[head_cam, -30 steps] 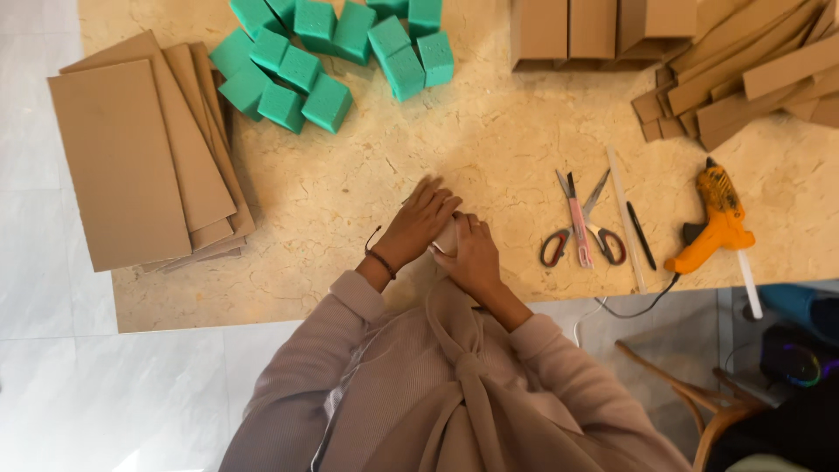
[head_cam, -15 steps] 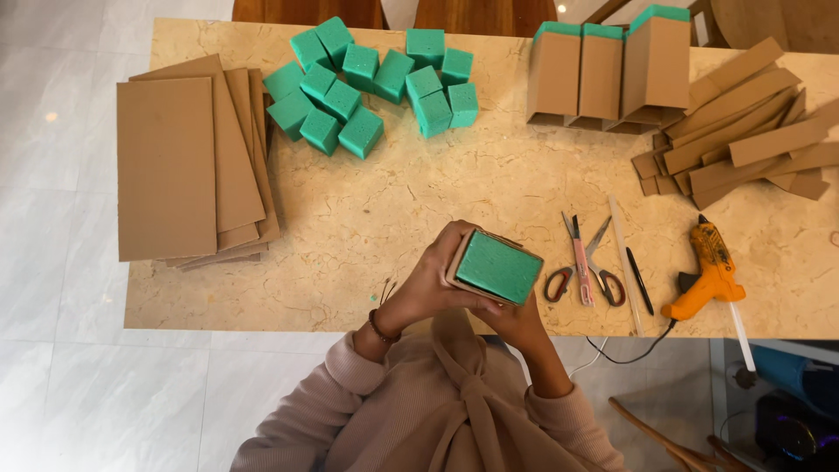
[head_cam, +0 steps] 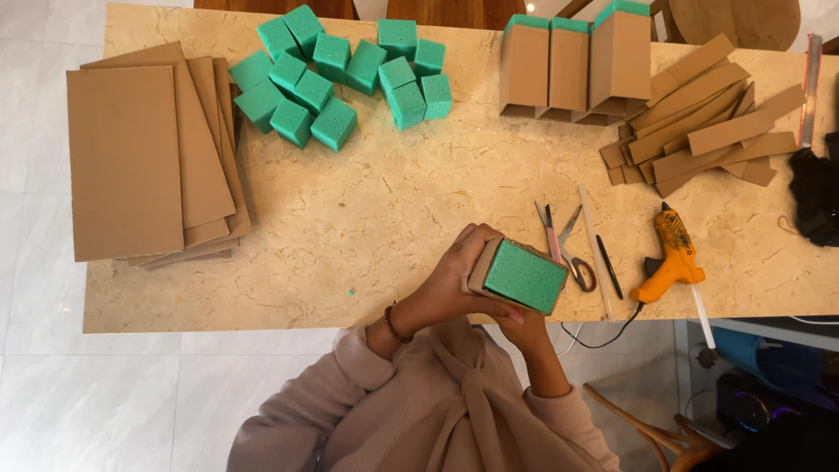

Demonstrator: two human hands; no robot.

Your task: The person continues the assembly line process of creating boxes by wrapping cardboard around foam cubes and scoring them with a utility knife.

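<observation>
Marble tabletop (head_cam: 393, 201), near edge: left hand (head_cam: 454, 280) and right hand (head_cam: 524, 319) both grasp a cardboard-wrapped green foam block (head_cam: 523, 275) held above the edge. Probably light and crushable; best gripped on its stiffer cardboard sides. Scissors (head_cam: 568, 253) lie beside.

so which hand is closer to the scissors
The right hand: it is under the wrapped foam block, just left of the scissors. The left hand grips the block's far side, farther left from them.
</observation>
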